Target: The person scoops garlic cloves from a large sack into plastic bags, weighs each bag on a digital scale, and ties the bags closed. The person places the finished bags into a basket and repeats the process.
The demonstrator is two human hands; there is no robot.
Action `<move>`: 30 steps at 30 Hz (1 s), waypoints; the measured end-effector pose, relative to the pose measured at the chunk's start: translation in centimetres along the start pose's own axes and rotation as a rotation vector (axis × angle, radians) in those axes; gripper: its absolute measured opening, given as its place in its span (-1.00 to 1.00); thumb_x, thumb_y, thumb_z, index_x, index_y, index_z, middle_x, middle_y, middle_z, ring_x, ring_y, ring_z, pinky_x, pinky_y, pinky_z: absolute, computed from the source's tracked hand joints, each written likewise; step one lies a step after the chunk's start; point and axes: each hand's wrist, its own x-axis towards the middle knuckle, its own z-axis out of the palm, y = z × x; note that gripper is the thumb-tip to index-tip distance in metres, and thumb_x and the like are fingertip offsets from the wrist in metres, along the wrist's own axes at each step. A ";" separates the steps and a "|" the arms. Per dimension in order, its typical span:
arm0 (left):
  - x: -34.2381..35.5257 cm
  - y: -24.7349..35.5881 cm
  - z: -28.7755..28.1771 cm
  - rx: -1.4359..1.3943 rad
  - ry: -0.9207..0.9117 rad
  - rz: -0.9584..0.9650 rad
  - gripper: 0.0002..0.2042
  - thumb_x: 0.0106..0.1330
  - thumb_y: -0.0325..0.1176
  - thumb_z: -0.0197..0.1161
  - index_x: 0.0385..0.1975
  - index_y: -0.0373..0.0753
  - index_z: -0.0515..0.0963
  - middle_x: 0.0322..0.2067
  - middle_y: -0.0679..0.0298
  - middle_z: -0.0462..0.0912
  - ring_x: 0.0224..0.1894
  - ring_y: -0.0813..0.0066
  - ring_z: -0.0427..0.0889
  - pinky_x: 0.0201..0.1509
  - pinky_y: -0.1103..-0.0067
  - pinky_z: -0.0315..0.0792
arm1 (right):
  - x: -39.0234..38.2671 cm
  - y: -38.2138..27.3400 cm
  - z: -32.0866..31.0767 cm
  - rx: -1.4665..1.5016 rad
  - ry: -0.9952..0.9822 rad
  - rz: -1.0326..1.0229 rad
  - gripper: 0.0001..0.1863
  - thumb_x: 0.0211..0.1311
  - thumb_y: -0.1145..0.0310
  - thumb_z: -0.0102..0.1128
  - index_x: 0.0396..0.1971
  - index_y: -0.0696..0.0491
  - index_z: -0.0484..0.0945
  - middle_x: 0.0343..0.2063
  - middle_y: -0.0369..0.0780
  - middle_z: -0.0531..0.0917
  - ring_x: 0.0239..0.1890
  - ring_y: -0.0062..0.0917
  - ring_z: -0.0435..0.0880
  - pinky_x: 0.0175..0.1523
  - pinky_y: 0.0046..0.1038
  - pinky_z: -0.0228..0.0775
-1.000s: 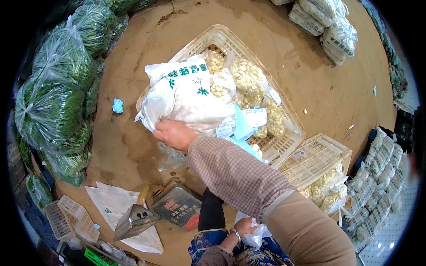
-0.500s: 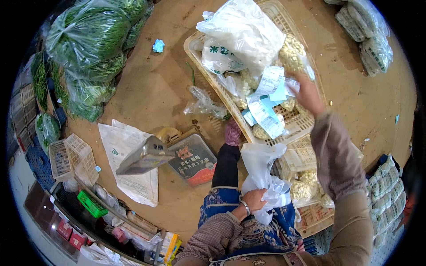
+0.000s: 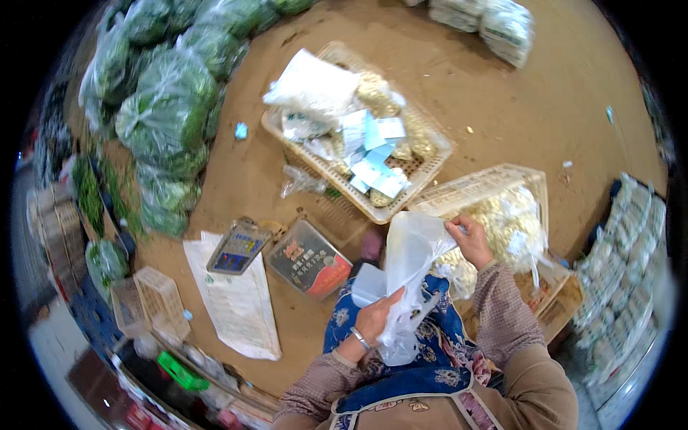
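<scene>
The right hand [image 3: 471,240] pinches the far right corner of a white bag [image 3: 408,269] between thumb and fingers, while the left hand [image 3: 376,319] closes around its gathered lower part; most of the left fingertips are hidden by folds. The bag hangs over the lap, in front of the apron [image 3: 412,383], its long axis running away from the body and its far end leaning slightly to the right. Which end is the mouth cannot be told. Its film is thin, milky and crinkled, flaring wide at the top and bunched lower down, and it covers part of the blue flowered cloth. A smooth bracelet [image 3: 360,339] circles the left wrist; both sleeves are finely checked. Just beyond, to the right, a lattice crate [image 3: 487,178] holds pale, rounded cloves in clear plastic, its near side partly hidden by the right arm and bag. Farther ahead, another slotted crate [image 3: 424,175] slants across the floor, with creased white and blue slips [image 3: 376,150] over its packs and a glossy white pack [image 3: 313,82] whose contents are blurred. To the left stand a flat, dark-topped scale [image 3: 312,258] and a flattened sack [image 3: 240,308], partly covered by a tilted display [image 3: 240,247].
</scene>
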 end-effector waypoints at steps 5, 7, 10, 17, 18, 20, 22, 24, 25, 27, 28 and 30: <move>-2.4 2.8 -0.6 0.351 -0.080 0.200 -0.55 -0.09 -0.56 0.02 -0.09 -0.13 0.38 -0.50 0.20 0.43 -0.44 0.20 0.46 -0.42 0.42 0.36 | -12.1 -2.4 -5.2 -0.114 0.177 -0.253 -0.68 -0.10 0.25 0.23 -0.36 0.10 0.42 -0.59 -0.17 0.53 -0.55 -0.44 0.48 -0.38 -0.46 0.29; -2.9 4.5 -1.3 0.491 -0.149 0.250 -0.60 -0.10 -0.53 0.04 -0.15 -0.10 0.42 -0.52 0.20 0.42 -0.44 0.20 0.47 -0.43 0.42 0.36 | -17.2 -1.4 -6.5 -0.167 0.060 -0.172 -0.67 -0.12 0.26 0.23 -0.34 0.08 0.42 -0.57 -0.14 0.54 -0.52 -0.35 0.52 -0.36 -0.41 0.32; -4.0 8.7 -1.6 0.769 -0.350 0.398 -0.71 -0.04 -0.47 0.00 -0.25 -0.05 0.44 -0.53 0.22 0.40 -0.44 0.25 0.47 -0.46 0.43 0.36 | -25.2 1.5 -7.0 -0.281 0.260 -0.221 -0.71 -0.13 0.30 0.21 -0.35 0.07 0.44 -0.56 -0.12 0.54 -0.49 -0.33 0.54 -0.36 -0.38 0.34; -9.6 17.7 4.4 1.102 -0.770 0.786 -0.80 -0.02 -0.46 -0.03 -0.38 -0.03 0.39 -0.54 0.24 0.38 -0.45 0.26 0.47 -0.50 0.42 0.36 | -46.2 8.0 -6.5 0.035 0.652 0.230 -0.63 -0.06 0.03 0.09 -0.53 0.08 0.50 -0.54 -0.08 0.55 -0.44 -0.27 0.54 -0.33 -0.34 0.34; -10.5 19.1 6.4 1.087 -0.781 0.829 -0.79 -0.07 -0.48 0.01 -0.39 -0.05 0.40 -0.55 0.24 0.37 -0.48 0.22 0.47 -0.49 0.40 0.36 | -49.5 8.9 -5.8 0.088 0.657 0.222 -0.58 -0.12 -0.03 0.13 -0.52 0.09 0.50 -0.54 -0.07 0.55 -0.43 -0.25 0.53 -0.32 -0.33 0.33; -12.3 21.5 10.9 0.939 -0.857 0.934 -0.71 -0.19 -0.48 0.19 -0.37 -0.16 0.43 -0.49 0.17 0.44 -0.46 0.18 0.48 -0.45 0.45 0.36 | -56.3 10.6 -3.3 0.064 0.698 0.273 -0.49 -0.25 -0.09 0.20 -0.48 0.08 0.48 -0.56 -0.06 0.55 -0.46 -0.22 0.53 -0.33 -0.30 0.32; -15.0 23.9 16.3 0.757 -0.956 0.985 -0.76 -0.19 -0.49 0.19 -0.42 -0.22 0.45 -0.50 0.16 0.45 -0.46 0.19 0.48 -0.45 0.48 0.36 | -62.8 13.6 0.0 0.127 0.739 0.375 -0.61 -0.17 0.03 0.17 -0.47 0.06 0.49 -0.56 -0.08 0.54 -0.46 -0.19 0.52 -0.34 -0.28 0.31; -18.3 25.4 22.8 0.615 -1.206 1.029 -0.79 -0.19 -0.50 0.21 -0.47 -0.28 0.46 -0.53 0.13 0.44 -0.46 0.17 0.47 -0.41 0.50 0.34 | -68.3 18.6 5.2 0.218 0.977 0.404 -0.72 -0.11 0.13 0.13 -0.47 0.03 0.50 -0.57 -0.09 0.54 -0.46 -0.18 0.51 -0.35 -0.28 0.31; -20.4 26.1 26.2 0.570 -1.324 1.062 -0.79 -0.19 -0.49 0.21 -0.47 -0.28 0.45 -0.53 0.13 0.44 -0.46 0.17 0.46 -0.40 0.50 0.34 | -71.3 21.3 7.2 0.242 1.094 0.414 -0.77 -0.08 0.18 0.11 -0.47 0.02 0.51 -0.57 -0.10 0.54 -0.46 -0.17 0.51 -0.36 -0.28 0.31; -24.6 27.1 31.8 0.621 -1.552 1.066 -0.77 -0.20 -0.49 0.24 -0.47 -0.28 0.45 -0.51 0.12 0.42 -0.43 0.15 0.45 -0.37 0.49 0.34 | -77.0 24.3 11.0 0.339 1.212 0.540 -0.85 -0.04 0.29 0.05 -0.47 0.01 0.51 -0.53 -0.11 0.54 -0.47 -0.18 0.51 -0.37 -0.30 0.31; -26.5 27.5 34.5 0.649 -1.630 1.105 -0.76 -0.20 -0.48 0.23 -0.45 -0.26 0.45 -0.48 0.13 0.43 -0.42 0.14 0.45 -0.36 0.48 0.35 | -79.5 25.4 12.4 0.383 1.260 0.600 -0.88 -0.02 0.35 0.02 -0.48 0.00 0.52 -0.51 -0.12 0.54 -0.47 -0.19 0.51 -0.37 -0.31 0.31; -30.6 28.6 39.7 0.703 -1.757 1.190 -0.75 -0.18 -0.45 0.22 -0.41 -0.22 0.45 -0.44 0.16 0.44 -0.39 0.13 0.45 -0.34 0.45 0.36 | -85.5 26.7 14.8 0.359 1.380 0.708 -0.87 0.01 0.40 -0.02 -0.43 0.04 0.50 -0.44 -0.12 0.53 -0.43 -0.27 0.53 -0.34 -0.37 0.35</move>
